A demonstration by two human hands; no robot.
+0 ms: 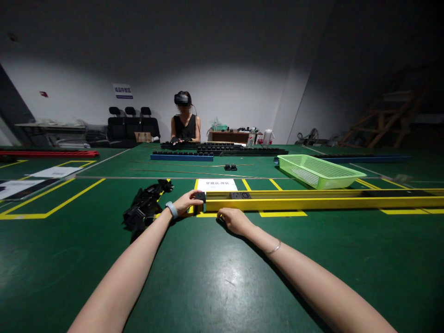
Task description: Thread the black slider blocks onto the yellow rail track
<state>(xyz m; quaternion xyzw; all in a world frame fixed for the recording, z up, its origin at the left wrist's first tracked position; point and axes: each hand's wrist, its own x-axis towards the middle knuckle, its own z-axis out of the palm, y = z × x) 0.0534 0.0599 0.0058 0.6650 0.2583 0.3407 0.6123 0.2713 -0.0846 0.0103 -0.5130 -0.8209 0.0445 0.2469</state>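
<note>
Okay so, left hand (183, 202) pinches a small black block (200, 196) at the long yellow channel-shaped rail (319, 203)'s left end; right hand (236, 221) curls nearside, can't tell if gripping.

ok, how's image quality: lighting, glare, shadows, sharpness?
Head view: light pools on the back wall, top and right edge dark; head view: wooden frame dim and soft; head view: pale glare on the green table, near middle; head view: shadow under the right forearm; head view: left hand and right hand fairly clear.
</note>
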